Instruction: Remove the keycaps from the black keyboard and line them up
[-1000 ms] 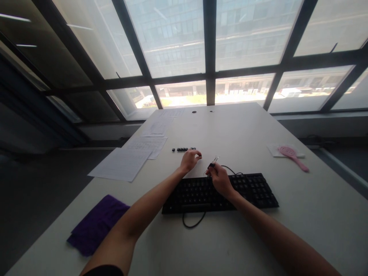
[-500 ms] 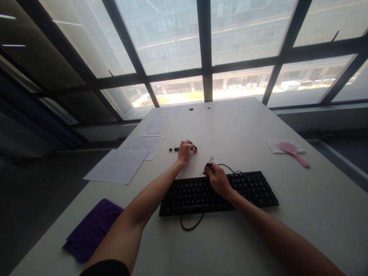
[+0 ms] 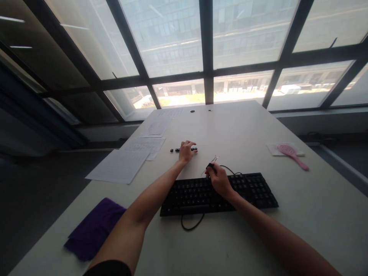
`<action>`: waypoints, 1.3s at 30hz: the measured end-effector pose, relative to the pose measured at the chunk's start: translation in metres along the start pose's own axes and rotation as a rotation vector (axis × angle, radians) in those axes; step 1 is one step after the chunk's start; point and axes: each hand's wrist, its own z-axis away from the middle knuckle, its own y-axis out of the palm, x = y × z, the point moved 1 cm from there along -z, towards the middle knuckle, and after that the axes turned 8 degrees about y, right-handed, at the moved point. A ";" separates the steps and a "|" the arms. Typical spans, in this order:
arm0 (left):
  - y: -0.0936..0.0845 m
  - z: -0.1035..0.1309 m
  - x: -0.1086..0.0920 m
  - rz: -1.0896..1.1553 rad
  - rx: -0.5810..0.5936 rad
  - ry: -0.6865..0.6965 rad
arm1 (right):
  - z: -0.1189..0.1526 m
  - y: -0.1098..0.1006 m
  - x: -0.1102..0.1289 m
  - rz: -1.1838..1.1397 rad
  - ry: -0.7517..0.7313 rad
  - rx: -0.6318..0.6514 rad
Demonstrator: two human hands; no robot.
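A black keyboard [image 3: 189, 193] lies on the white table, its cable curling out behind and in front. Over its back edge, my right hand [image 3: 220, 182] is closed around the dark handle of a wire keycap puller [image 3: 211, 165], whose thin metal loops stick out at both ends. Behind the keyboard, small black keycaps [image 3: 194, 148] stand in a row on the table. My left hand [image 3: 186, 152] reaches over this row, thumb and index finger apart on either side of the right-end keycaps; it hides the middle of the row. One keycap [image 3: 171, 150] sits apart at the left end.
Printed sheets of paper [image 3: 117, 165] lie along the table's left side. A folded purple cloth [image 3: 94, 230] is beside my left forearm. At the right, a pink hairbrush [image 3: 289, 149] rests partly on a white packet [image 3: 272, 149]. Windows rise behind the table.
My left thumb and index finger have spread apart, letting go of a keycap at the row's right end. My right hand stays over the keyboard, with the keycap puller slightly turned.
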 end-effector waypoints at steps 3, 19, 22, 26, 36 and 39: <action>-0.014 0.005 -0.014 0.017 0.027 0.008 | 0.000 -0.002 -0.002 -0.021 0.007 -0.119; -0.028 0.127 -0.104 0.266 0.122 0.065 | -0.001 -0.009 0.004 0.259 -0.139 0.106; -0.028 0.127 -0.103 0.276 0.110 0.075 | -0.001 -0.010 0.004 0.245 -0.159 0.088; -0.028 0.128 -0.104 0.289 0.107 0.058 | -0.002 -0.011 0.003 0.251 -0.163 0.090; -0.035 0.123 -0.109 0.213 0.174 0.102 | 0.007 -0.009 0.006 0.510 -0.321 0.209; -0.034 0.116 -0.109 0.231 0.235 0.121 | 0.010 -0.009 0.003 0.536 -0.336 0.184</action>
